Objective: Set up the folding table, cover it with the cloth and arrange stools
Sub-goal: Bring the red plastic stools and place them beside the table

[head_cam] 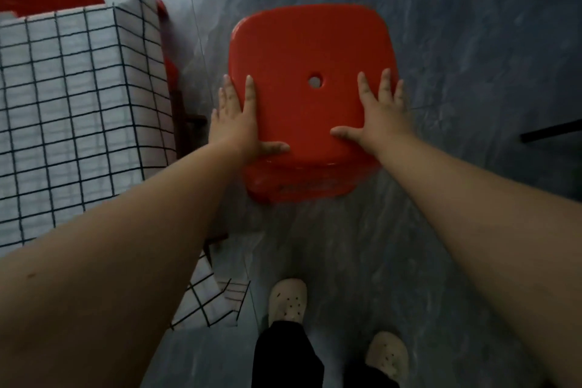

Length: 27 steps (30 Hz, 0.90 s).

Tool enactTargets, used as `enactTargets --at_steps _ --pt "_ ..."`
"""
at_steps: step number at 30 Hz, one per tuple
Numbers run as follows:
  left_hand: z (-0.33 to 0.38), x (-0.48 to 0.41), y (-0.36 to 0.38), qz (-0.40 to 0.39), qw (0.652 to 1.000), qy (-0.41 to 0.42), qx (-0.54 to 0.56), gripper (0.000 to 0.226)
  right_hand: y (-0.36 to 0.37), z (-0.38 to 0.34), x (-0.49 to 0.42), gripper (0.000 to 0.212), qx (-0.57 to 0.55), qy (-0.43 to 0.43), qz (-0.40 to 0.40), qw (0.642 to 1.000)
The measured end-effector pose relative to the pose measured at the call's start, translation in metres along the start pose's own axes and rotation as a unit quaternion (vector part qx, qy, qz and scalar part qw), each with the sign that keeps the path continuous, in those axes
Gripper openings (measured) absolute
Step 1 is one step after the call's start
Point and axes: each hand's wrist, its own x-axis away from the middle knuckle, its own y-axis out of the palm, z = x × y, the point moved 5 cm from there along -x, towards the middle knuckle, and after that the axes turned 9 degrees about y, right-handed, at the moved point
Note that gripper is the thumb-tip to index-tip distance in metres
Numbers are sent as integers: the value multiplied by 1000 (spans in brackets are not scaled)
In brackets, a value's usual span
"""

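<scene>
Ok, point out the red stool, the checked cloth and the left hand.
red stool [310, 41]: head view, bare far part of the seat top.
checked cloth [72, 104]: head view, its flat top stretch.
left hand [239, 126]: head view, back of the hand.

Grey marbled floor [456, 41]: red stool [311, 50], cloth-covered table [63, 88], cream clogs [288, 299] stand on it.

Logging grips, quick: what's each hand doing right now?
Left hand: open, flat on the stool.
Right hand: open, flat on the stool.
</scene>
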Motion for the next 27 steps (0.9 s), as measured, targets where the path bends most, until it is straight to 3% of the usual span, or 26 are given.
enactTargets --at_steps 3,6,8,16,27 --pt "5 4 -2 11 998 -11 -53 126 5 6 13 102 -66 -17 51 996" --pt "21 28 7 94 992 42 -70 91 28 36 56 88 -155 -76 105 979" --pt "44 50 25 132 986 76 -65 72 57 81 88 84 -156 -74 93 981" --pt "258 113 153 55 968 231 -85 72 148 373 222 94 -124 139 69 980" --pt "627 303 386 -82 879 452 -129 76 192 719 467 82 -183 389 139 892"
